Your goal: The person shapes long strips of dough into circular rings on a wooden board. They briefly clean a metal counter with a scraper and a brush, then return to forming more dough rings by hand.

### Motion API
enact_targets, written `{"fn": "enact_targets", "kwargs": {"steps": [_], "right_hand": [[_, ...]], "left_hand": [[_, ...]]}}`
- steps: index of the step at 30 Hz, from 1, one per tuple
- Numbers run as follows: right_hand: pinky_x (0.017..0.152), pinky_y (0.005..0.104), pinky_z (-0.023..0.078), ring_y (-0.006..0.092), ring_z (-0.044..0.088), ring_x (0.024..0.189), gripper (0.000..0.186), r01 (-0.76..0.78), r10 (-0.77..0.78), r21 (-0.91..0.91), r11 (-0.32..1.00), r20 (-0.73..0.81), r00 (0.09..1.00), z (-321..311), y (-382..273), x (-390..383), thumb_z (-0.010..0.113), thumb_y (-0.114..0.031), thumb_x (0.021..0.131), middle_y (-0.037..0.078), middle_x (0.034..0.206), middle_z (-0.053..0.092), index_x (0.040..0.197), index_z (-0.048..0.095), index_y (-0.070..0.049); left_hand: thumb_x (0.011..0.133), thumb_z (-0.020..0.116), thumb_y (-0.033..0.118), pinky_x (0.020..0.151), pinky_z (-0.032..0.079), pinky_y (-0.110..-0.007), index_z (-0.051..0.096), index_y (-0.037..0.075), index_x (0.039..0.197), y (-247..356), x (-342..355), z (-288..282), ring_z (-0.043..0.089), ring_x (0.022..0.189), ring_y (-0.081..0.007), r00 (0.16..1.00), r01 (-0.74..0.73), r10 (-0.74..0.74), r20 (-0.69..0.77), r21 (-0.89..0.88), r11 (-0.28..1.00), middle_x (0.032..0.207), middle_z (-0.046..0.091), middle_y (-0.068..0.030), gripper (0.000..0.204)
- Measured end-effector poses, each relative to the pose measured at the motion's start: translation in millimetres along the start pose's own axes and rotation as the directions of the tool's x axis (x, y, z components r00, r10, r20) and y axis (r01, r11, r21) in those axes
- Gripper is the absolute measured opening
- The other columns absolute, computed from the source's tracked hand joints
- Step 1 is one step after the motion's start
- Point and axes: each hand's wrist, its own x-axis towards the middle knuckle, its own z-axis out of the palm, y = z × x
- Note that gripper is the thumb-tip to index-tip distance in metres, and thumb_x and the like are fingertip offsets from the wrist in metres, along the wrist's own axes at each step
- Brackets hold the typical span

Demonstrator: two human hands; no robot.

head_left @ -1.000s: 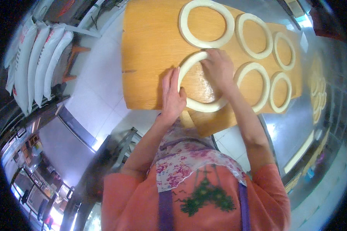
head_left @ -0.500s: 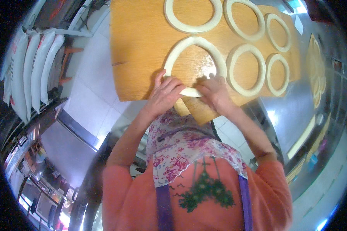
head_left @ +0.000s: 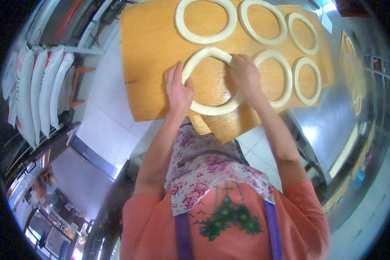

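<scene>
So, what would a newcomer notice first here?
Probably the six pale rings, in two rows on the wood-coloured board. Next, the left hand and right hand at opposite sides of the near-left ring, then the white sacks at picture left.

Bare left forearm (head_left: 155, 151) and right forearm (head_left: 278, 134) stretched forward, left hand (head_left: 180, 93) with fingers straight and close together, thumb apart, right hand (head_left: 248, 78) slanting inward, fingers bent, tips partly hidden.
</scene>
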Motion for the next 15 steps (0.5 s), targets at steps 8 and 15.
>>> {"fn": "enact_targets", "kwargs": {"steps": [8,15], "right_hand": [[0.092,0.0449,0.051,0.0357,0.064,0.106,0.042,-0.001,0.001,-0.026,1.000,0.011,1.000,-0.8,-22.2,18.3,0.077,-0.022,0.083,0.015,0.112,0.068,0.120,0.067,-0.006],[0.088,0.0436,0.054,0.0345,0.067,0.100,0.043,0.030,-0.022,0.067,0.997,-0.119,0.993,-8.4,-15.5,10.8,0.079,-0.024,0.083,0.018,0.111,0.069,0.120,0.068,-0.004]], "left_hand": [[0.076,0.073,0.002,0.103,0.042,-0.049,0.059,0.003,0.134,3.2,10.2,-3.1,0.052,0.119,-0.0389,0.997,-0.078,0.079,-0.013,0.032,0.996,0.126,0.058,-0.0211,0.059],[0.078,0.079,0.017,0.108,0.039,-0.050,0.057,0.003,0.136,-11.4,23.8,-9.6,0.052,0.124,-0.0368,0.997,-0.081,0.080,0.018,0.057,0.995,0.134,0.057,-0.0197,0.064]]}}
